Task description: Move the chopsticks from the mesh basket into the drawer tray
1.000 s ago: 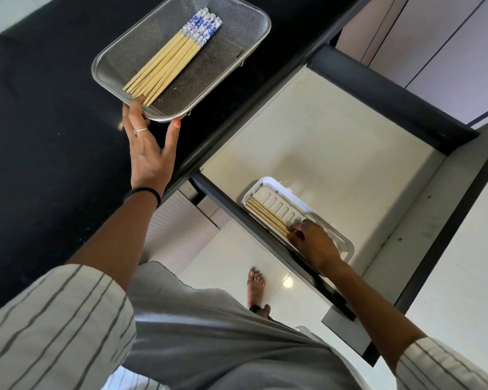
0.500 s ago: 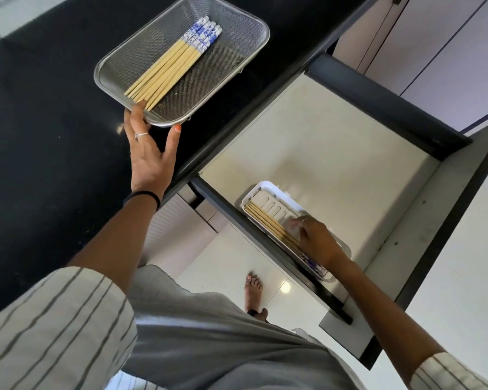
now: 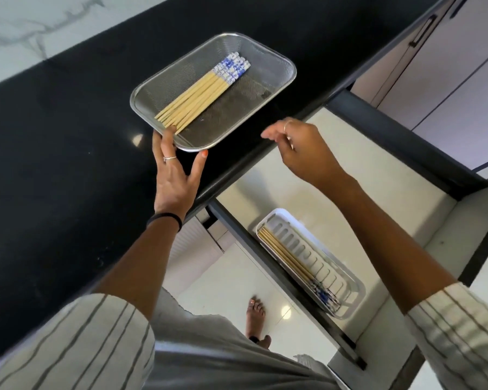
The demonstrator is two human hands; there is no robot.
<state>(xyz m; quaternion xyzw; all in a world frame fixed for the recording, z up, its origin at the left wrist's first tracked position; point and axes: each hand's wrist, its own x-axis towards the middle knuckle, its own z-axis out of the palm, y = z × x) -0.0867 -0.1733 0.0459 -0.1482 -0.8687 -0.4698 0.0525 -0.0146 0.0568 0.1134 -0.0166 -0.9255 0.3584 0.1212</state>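
A steel mesh basket [image 3: 268,80] sits on the black counter and holds several bamboo chopsticks [image 3: 197,98] with blue-and-white ends. My left hand [image 3: 176,175] touches the basket's near rim with straight fingers and thumb. My right hand [image 3: 299,144] hovers empty above the counter edge, just right of the basket, fingers loosely curled. Below, in the open drawer, a white ribbed tray [image 3: 347,280] holds a few chopsticks [image 3: 288,256] along its left side.
The black counter [image 3: 54,164] spreads to the left. The drawer [image 3: 358,170] has a pale floor and dark walls. Cabinet fronts with a dark handle stand at the upper right. My bare foot [image 3: 255,313] is on the glossy floor tiles below.
My right hand left the chopsticks in the drawer tray and rose empty to beside the basket. The view tilted, so the basket sits lower in the frame. My left hand stayed on the rim.
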